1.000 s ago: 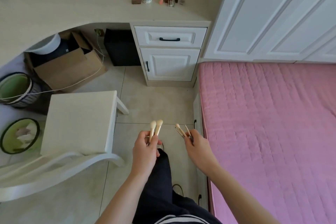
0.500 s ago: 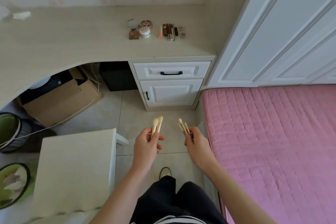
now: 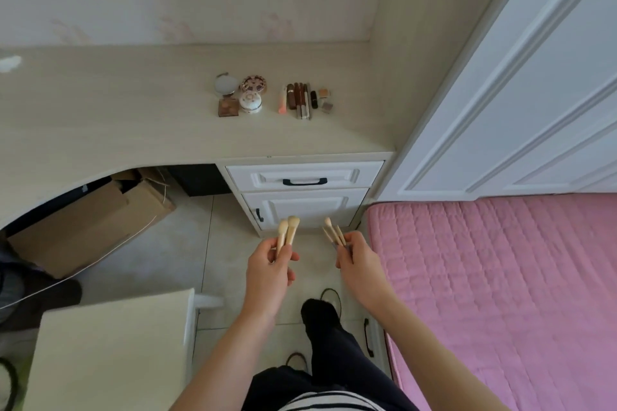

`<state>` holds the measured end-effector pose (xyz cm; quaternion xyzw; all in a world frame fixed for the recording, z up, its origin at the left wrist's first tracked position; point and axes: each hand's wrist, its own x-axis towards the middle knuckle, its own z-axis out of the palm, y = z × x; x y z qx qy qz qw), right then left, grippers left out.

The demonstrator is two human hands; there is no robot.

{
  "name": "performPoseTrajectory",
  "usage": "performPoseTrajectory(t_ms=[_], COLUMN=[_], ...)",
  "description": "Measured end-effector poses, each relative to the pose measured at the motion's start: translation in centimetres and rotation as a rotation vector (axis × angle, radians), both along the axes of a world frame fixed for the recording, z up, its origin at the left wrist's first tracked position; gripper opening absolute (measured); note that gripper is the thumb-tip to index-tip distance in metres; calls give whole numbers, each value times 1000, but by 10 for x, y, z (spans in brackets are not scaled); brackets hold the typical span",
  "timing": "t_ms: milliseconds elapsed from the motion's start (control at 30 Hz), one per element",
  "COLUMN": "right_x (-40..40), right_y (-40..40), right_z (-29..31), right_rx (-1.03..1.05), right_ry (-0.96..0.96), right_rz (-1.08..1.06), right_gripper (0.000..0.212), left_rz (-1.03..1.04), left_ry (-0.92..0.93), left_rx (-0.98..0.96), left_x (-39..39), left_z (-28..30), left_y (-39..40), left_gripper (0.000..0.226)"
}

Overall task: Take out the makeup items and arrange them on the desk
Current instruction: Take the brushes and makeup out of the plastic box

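My left hand (image 3: 268,272) grips two pale fluffy makeup brushes (image 3: 287,233), bristles pointing up. My right hand (image 3: 360,264) pinches a bunch of thinner brushes (image 3: 334,233), also bristles up. Both hands hover over the floor in front of the white drawer unit (image 3: 303,192). On the light wooden desk (image 3: 133,117) above it lie a round compact (image 3: 225,83), a patterned round case (image 3: 253,83), a white jar (image 3: 250,102), a brown square palette (image 3: 228,107), a row of brown sticks and lipsticks (image 3: 298,98) and two small square pans (image 3: 325,99).
A pink quilted bed (image 3: 500,277) fills the right side, with white wardrobe doors (image 3: 534,77) behind it. A white stool (image 3: 110,357) stands at the lower left. A cardboard box (image 3: 90,227) sits under the desk. My dark-trousered leg and foot (image 3: 320,314) reach forward between my arms.
The view has come closer to the desk and tilted up, so the desk top and its items sit lower and larger. Both hands keep holding their brushes in front of me.
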<state>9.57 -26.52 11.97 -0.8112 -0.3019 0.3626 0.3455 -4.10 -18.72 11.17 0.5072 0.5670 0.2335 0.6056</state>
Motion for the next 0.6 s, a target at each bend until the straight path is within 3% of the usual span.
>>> performPoseTrajectory(t_ms=[600], right_x=[131], right_y=[129], right_z=[-6], right_rx=[-82], right_ry=[11], right_rz=[57], right_gripper=[8], left_rz=[41], left_ry=[41], left_rx=[-41], left_x=[143], left_z=[6], left_y=[118], left_gripper=[10])
